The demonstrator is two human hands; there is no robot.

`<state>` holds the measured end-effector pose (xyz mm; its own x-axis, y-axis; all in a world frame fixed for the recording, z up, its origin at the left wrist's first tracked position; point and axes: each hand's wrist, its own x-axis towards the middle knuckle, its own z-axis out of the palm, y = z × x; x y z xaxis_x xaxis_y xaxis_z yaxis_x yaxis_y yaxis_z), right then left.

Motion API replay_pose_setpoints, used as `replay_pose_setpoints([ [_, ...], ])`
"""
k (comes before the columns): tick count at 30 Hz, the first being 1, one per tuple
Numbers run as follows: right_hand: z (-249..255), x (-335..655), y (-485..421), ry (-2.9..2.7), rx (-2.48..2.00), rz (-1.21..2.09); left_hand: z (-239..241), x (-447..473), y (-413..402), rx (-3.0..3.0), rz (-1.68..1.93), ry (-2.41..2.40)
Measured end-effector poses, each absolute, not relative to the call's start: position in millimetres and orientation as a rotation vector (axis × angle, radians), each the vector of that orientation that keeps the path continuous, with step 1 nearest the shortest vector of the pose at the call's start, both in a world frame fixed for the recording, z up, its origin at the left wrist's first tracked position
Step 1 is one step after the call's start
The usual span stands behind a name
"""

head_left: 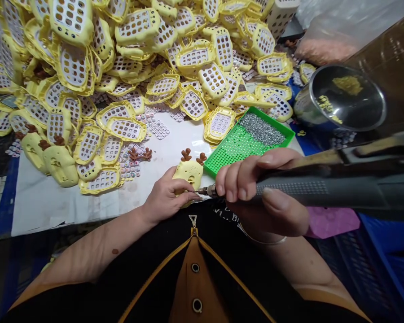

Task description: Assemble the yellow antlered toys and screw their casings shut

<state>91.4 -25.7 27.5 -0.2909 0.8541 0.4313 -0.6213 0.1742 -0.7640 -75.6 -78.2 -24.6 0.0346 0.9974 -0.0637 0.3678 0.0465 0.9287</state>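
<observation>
In my left hand (166, 193) is a yellow toy phone shell (188, 172) with brown antlers, held at the table's near edge. My right hand (262, 193) grips a dark electric screwdriver (296, 186), which lies almost level and points left. Its bit meets the tips of my left thumb and forefinger at the shell; whether a screw sits there is too small to tell. Just beyond my right hand lies a green perforated tray (227, 148) with a heap of small silver screws (261, 128) at its far end.
A large pile of yellow phone shells with white button grids (74, 67) covers the back and left. Antlered shells (60, 166) lie at left, near loose button pads (129, 166). A steel bowl (350, 96) with small yellow pieces stands right; a blue crate (373, 260) is below.
</observation>
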Motion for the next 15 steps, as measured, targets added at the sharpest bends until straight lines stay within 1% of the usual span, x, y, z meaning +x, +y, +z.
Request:
replay_pose_setpoints([
  [6,28,91,-28,-1.175,-0.293,1.472,-24,-74,-79,1.497,0.927,1.487],
  [8,28,91,-29,-1.177,-0.315,1.456,-23,-74,-78,1.42,0.944,1.485],
  [10,26,92,-30,-1.169,-0.337,1.406,-24,-74,-75,1.194,0.976,1.451],
  [13,22,92,-33,-1.191,-0.359,1.329,-27,-73,-70,0.665,1.04,1.31],
  [15,18,90,-35,-1.224,-0.357,1.328,-32,-69,-66,0.426,1.087,1.251],
])
